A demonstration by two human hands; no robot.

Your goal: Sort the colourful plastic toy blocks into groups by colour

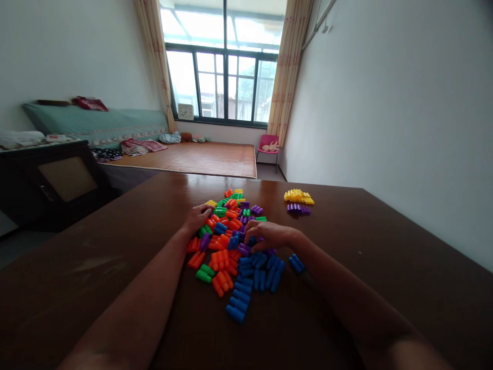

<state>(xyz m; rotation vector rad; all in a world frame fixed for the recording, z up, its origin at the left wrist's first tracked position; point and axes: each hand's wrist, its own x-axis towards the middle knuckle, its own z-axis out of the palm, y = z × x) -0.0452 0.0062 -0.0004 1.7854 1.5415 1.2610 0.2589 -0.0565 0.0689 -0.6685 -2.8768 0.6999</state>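
Note:
A loose pile of plastic pieces in orange, green, blue, purple and yellow lies on the dark table (134, 246). My left hand (198, 216) rests at the pile's left edge, by a yellow piece (211, 203); its fingertips are too small to read. On the right side of the pile, my right hand (265, 235) reaches in with bent, parted fingers over a purple piece (244, 250); whether it grips the piece is unclear. Blue pieces (239, 299) form the near end. Yellow pieces (298, 196) and purple pieces (298, 209) lie in separate rows at the back right.
One blue piece (296, 263) lies apart, close to my right forearm. Beyond the table stand a bed (215, 156), a pink chair (268, 144) and, at the left, a dark cabinet (57, 180).

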